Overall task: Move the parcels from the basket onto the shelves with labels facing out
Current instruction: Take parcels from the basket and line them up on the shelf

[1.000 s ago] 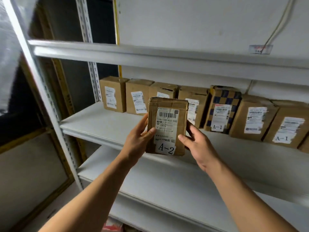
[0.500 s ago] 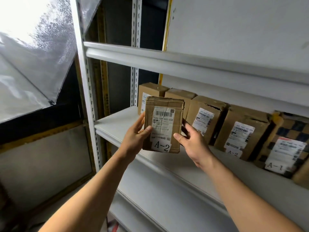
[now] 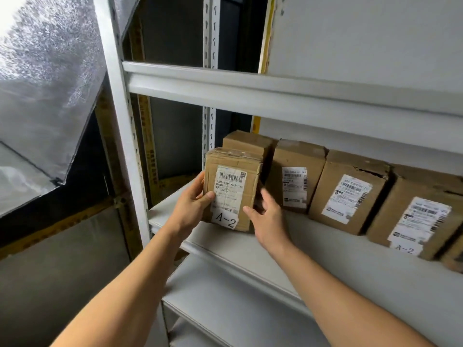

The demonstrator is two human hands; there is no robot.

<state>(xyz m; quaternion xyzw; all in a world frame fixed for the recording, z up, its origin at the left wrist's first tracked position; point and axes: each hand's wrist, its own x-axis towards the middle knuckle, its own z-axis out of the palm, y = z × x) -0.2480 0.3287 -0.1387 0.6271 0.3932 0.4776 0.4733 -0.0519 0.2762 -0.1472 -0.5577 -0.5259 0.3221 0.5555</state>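
Your left hand (image 3: 191, 209) has a firm grip on the parcel (image 3: 231, 189), thumb across its front and fingers round its left edge, while your right hand (image 3: 266, 216) is relaxed, fingers loose beside the right edge. You have the parcel upright at the left end of the shelf (image 3: 250, 244), label (image 3: 229, 194) facing out. It looks light and fairly stiff, though creased, so hold it by the side edges, not the label.
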